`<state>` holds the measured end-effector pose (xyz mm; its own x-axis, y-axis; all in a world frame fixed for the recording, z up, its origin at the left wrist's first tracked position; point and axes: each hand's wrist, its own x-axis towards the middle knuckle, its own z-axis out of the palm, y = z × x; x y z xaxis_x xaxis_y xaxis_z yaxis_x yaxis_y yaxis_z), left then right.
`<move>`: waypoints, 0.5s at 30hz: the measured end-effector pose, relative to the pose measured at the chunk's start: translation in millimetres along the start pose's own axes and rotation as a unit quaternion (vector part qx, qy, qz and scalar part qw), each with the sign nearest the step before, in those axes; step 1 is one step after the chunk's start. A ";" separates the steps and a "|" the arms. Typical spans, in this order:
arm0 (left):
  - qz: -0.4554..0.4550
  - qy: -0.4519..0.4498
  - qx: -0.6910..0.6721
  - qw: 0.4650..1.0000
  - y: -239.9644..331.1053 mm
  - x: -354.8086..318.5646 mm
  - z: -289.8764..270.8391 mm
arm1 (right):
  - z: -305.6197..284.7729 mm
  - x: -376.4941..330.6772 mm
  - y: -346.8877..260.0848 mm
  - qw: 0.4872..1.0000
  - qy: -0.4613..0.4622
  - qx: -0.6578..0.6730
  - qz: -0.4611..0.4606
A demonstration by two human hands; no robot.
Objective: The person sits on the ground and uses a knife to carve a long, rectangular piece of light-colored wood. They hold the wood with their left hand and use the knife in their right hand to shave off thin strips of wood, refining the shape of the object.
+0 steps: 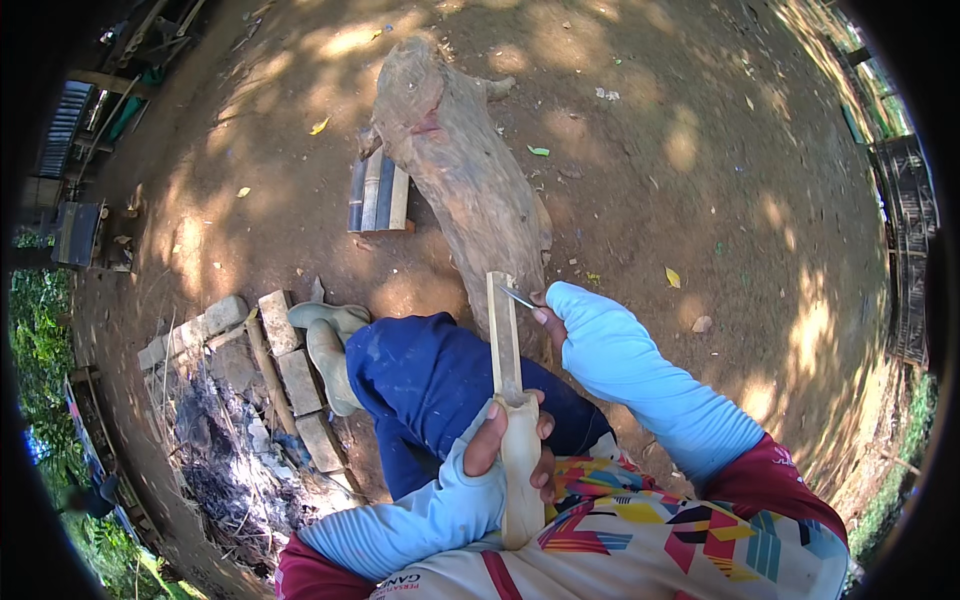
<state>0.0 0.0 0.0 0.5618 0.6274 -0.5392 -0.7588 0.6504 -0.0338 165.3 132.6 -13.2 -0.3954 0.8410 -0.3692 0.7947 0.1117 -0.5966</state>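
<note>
My left hand wraps around the thick lower part of a pale bamboo piece, its lower end close to my shirt. Above the grip, the piece narrows into a long split strip with a hollowed channel, pointing away from me. In my right hand is a small knife, closed in the fingers. Its blade meets or nearly meets the right edge of the strip near the far end; exact contact is hard to tell. My legs, in blue trousers, stretch to the left beneath the bamboo.
A large weathered log lies ahead, running away from my knees. Beside it stands a low bamboo-slat bench. At left, bricks border a patch of ash, close to my rubber boots. Leaves dot the bare dirt.
</note>
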 end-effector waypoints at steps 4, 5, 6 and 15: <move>0.004 0.009 -0.006 1.000 2.9 0.3 2.5 | 5.2 9.0 2.1 0.998 0.037 0.030 -0.029; 0.007 0.015 -0.007 1.000 4.1 -0.6 3.8 | 6.8 12.4 1.9 0.996 0.056 0.046 -0.043; 0.004 0.010 -0.008 1.000 4.4 -0.4 3.2 | 5.1 11.0 1.5 0.998 0.039 0.028 -0.037; -0.001 0.004 -0.012 1.000 0.7 -0.5 -1.1 | -0.6 7.0 -1.4 1.000 0.006 0.015 -0.002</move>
<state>-1.2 -0.4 -0.7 0.5601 0.6229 -0.5461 -0.7659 0.6406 -0.0549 161.8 138.7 -14.6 -0.3934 0.8469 -0.3578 0.7782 0.0996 -0.6200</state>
